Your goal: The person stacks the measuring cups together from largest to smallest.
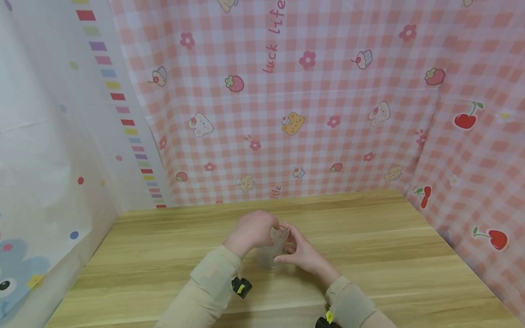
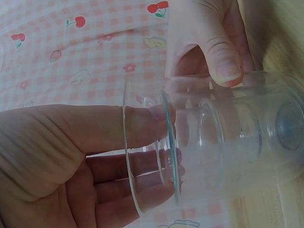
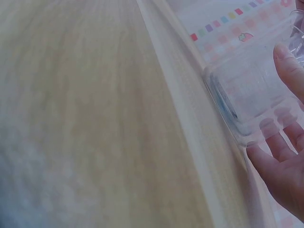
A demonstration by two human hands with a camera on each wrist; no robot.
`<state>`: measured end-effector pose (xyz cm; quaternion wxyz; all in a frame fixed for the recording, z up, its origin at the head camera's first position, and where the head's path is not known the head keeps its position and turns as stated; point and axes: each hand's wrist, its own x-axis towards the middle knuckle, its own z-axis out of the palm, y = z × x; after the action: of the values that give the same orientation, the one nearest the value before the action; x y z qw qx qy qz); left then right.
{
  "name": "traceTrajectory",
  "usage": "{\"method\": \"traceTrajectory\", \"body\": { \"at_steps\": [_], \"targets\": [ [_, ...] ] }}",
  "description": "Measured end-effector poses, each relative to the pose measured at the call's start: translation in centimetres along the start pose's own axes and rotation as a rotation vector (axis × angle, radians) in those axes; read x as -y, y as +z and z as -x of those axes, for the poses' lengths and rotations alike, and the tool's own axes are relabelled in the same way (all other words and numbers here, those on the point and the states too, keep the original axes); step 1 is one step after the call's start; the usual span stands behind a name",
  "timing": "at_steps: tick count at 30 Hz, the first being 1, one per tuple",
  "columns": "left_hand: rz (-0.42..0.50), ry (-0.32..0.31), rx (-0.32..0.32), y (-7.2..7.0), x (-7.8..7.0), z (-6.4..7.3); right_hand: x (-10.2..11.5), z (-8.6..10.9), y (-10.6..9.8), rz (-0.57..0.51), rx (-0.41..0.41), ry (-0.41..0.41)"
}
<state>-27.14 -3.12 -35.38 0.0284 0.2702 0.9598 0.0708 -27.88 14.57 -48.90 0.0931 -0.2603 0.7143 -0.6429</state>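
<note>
Clear, see-through cups, which look nested one inside another, stand on the table between the two hands. In the left wrist view, my left hand reaches in at the mouth of the outer cup. Its thumb and fingers pinch around the rim of an inner cup. My right hand grips the outer cup from its right side. The thumb and fingers of that hand lie on opposite sides of the wall in the right wrist view. Overlapping clear walls hide how many cups there are.
The wood-grain table spreads out around both hands. A pink checked cloth hangs behind it and along the right side. At the left hangs a white cloth with coloured dots.
</note>
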Motion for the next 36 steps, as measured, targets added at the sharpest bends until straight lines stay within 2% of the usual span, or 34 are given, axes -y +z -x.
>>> {"method": "traceTrajectory", "body": {
  "at_steps": [16,36],
  "targets": [
    [0.016,0.005,0.011,0.08,0.07,-0.11,-0.04,-0.01,-0.03,0.005,0.005,-0.010],
    [-0.018,0.034,0.023,0.13,0.08,-0.14,0.05,-0.01,-0.02,-0.002,0.008,-0.007]
  ]
}}
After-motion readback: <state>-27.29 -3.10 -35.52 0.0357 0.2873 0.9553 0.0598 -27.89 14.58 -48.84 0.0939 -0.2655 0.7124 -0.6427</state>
